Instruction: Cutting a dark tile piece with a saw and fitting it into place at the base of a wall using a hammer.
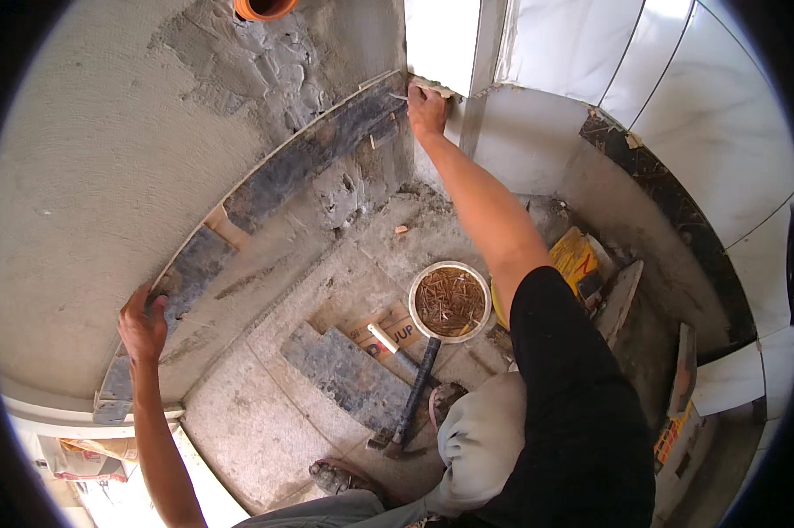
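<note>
A strip of dark, mortar-smeared boards [278, 180] runs along the rough plastered wall on the left, with a pale line along its upper edge. My left hand [143, 326] is closed at the near part of this strip, its thumb and fingers at the upper edge. My right hand [428, 112] reaches to the far corner, where the strip meets the white tiled wall. Its fingers are pinched together beside the strip's end. A thin, light sliver shows at the fingertips; what it is, I cannot make out.
A round tub of nails [451, 302] stands on the floor. Near my feet are a hammer [415, 387], a pale-handled tool [390, 344] and a dark board piece [349, 374]. A yellow bag [576, 260] lies right. Another dark strip [670, 202] edges the tiles; an orange pipe [265, 9] protrudes above.
</note>
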